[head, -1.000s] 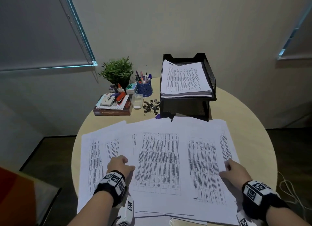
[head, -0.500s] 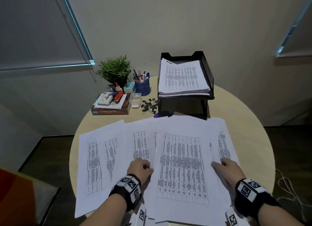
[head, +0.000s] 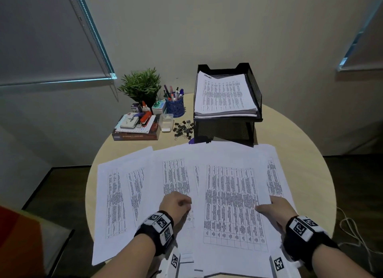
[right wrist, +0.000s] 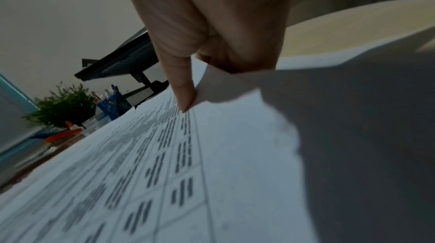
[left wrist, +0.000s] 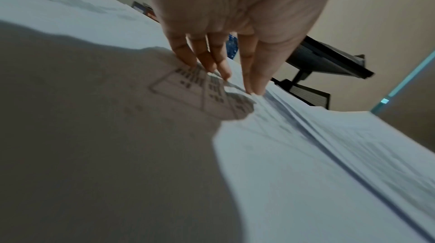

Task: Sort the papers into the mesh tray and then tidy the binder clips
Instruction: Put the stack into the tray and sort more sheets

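Note:
Printed papers [head: 232, 199] lie fanned across the near half of the round table [head: 306, 153]. My left hand [head: 176, 203] presses its fingertips [left wrist: 226, 74] down on the sheets at the left edge of the top stack. My right hand [head: 269, 207] pinches that stack's right edge, with the thumb [right wrist: 186, 98] on top and the fingers hidden beneath. The black mesh tray [head: 256, 91] stands at the back and holds a pile of papers [head: 223, 95]. Several black binder clips [head: 184, 128] lie loose to the left of the tray.
A potted plant [head: 141, 85], a blue pen cup [head: 175, 106], a small clear box [head: 166, 122] and a book [head: 135, 135] piled with small items crowd the table's back left. A cable [head: 352, 232] lies on the floor at the right.
My left hand has slid right across the sheets, pushing them closer to the right hand. The top printed stack now lies further right, between both hands.

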### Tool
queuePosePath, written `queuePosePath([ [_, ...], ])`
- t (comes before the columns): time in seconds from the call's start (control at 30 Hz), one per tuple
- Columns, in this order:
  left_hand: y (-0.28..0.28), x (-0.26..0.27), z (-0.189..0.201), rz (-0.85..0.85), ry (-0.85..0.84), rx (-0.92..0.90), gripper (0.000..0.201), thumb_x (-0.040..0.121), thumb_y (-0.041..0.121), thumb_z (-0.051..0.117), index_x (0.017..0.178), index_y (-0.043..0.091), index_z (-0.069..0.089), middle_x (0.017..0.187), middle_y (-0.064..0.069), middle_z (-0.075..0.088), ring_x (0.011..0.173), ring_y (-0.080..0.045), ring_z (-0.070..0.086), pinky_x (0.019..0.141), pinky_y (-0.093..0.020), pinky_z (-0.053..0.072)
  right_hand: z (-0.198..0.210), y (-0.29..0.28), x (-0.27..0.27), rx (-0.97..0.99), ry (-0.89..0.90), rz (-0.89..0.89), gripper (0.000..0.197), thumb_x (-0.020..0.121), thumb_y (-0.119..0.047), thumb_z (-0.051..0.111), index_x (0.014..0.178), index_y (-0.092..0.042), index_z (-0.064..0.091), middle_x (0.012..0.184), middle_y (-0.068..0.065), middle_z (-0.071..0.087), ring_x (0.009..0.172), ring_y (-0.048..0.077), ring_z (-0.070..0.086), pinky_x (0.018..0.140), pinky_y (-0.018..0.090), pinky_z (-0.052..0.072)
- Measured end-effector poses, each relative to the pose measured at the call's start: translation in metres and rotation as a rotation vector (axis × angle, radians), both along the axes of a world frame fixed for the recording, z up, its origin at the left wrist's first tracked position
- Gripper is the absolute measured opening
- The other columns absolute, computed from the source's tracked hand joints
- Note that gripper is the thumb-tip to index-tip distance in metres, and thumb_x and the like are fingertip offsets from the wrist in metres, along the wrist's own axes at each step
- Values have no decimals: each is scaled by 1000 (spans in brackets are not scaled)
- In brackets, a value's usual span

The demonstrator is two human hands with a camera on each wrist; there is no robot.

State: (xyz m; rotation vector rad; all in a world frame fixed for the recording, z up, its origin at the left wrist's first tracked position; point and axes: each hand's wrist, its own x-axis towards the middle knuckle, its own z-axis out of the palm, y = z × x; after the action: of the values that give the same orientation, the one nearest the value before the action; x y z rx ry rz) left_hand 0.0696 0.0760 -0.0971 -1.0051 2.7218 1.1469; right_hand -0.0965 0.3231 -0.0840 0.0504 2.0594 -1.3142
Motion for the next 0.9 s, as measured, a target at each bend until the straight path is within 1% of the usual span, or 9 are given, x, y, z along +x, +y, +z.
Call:
queuePosePath([
  [0.1,-18,8,-3,157,-61,-102,21,79,22,69,100,25,71,115,0,61,108,-18,57,95,-31,48,8,7,4,-89,24,-67,14,85,17,54,93,7,59,84,10,60,66,17,53,37,6,39],
  [0.17,-30,15,-5,250,-152,-164,35,77,30,70,112,26,65,124,-4,55,114,-22,52,97,-34,47,10,12,5,-130,36,-104,16,86,18,52,98,10,58,91,14,59,67,17,52,39,6,40],
  [0.27,-40,20,-6,328,-259,-140,67,74,40,73,130,13,48,133,-11,45,122,-29,46,98,-35,43,1,19,-1,-175,-7,-174,21,88,16,49,107,12,56,106,21,60,79,26,57,58,20,46],
  [0.4,-41,13,0,347,-327,-71,92,74,36,75,143,7,24,142,-15,34,127,-32,41,98,-39,44,-8,27,-9,-270,-108,-260,33,88,17,46,121,16,51,122,23,56,107,34,55,91,34,37],
  [0.53,-40,6,10,384,-345,37,103,78,25,74,149,9,2,150,-15,18,132,-32,38,101,-38,42,-14,31,-13,-311,-124,-328,39,88,17,45,127,15,47,130,26,53,117,36,53,108,43,33],
  [0.6,-41,7,12,399,-338,98,106,78,22,74,149,9,-3,150,-17,21,129,-32,42,98,-37,45,-13,34,-14,-324,-131,-330,40,89,16,43,129,12,46,129,24,54,121,35,51,109,44,31],
  [0.7,-41,10,14,385,-315,132,99,80,20,72,149,6,2,138,-18,45,118,-31,52,85,-31,47,-7,40,-17,-306,-113,-322,42,86,13,43,127,9,51,126,21,58,117,34,55,107,45,34],
  [0.77,-41,12,14,395,-283,142,90,81,17,71,147,6,11,130,-18,51,113,-31,55,78,-28,45,-1,47,-22,-296,-100,-323,42,84,11,43,125,5,53,125,22,59,114,34,56,107,46,34],
  [0.9,-46,14,12,407,-262,146,62,80,14,70,133,2,38,123,-16,55,109,-30,56,80,-30,47,16,60,-35,-294,-142,-316,38,82,0,50,118,-2,61,111,22,67,106,40,62,103,54,38],
])
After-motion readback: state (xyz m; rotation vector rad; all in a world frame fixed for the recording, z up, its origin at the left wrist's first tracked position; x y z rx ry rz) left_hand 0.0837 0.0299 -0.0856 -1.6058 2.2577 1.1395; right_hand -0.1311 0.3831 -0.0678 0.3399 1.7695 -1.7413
